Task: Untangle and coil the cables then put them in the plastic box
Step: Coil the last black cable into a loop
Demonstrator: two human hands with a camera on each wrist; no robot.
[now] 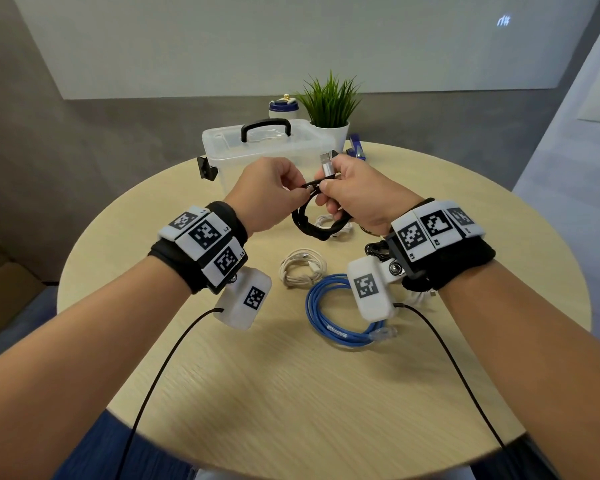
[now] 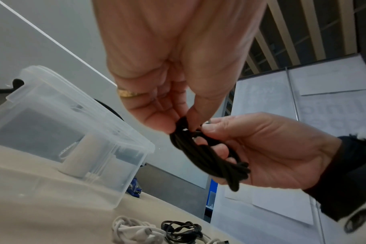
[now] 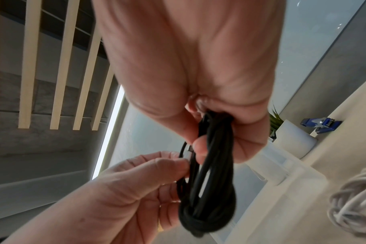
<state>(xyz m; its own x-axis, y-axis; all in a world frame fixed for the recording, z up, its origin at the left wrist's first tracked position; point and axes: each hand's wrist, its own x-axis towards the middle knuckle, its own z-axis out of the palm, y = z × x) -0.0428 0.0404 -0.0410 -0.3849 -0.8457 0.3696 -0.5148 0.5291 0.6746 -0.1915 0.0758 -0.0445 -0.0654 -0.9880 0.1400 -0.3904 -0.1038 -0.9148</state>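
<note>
A coiled black cable (image 1: 309,221) (image 2: 207,156) (image 3: 207,181) hangs in the air between both hands, above the middle of the round table (image 1: 291,375). My left hand (image 1: 274,192) (image 2: 173,118) pinches its strands at the top left. My right hand (image 1: 354,192) (image 3: 215,137) grips the coil, and the silver USB plug (image 1: 327,166) sticks up from it. The clear plastic box (image 1: 267,150) (image 2: 63,132) stands behind the hands, its lid on and black handle up. A blue cable coil (image 1: 340,313), a cream cable coil (image 1: 302,268) and more cables lie on the table.
A potted plant (image 1: 329,109) and a white bottle (image 1: 284,107) stand behind the box. A blue stapler (image 1: 356,148) (image 3: 320,123) lies at the box's right. Another white cable (image 1: 329,223) and a black tangle (image 1: 378,249) lie under my right hand. A cardboard box (image 1: 4,299) sits on the floor at left.
</note>
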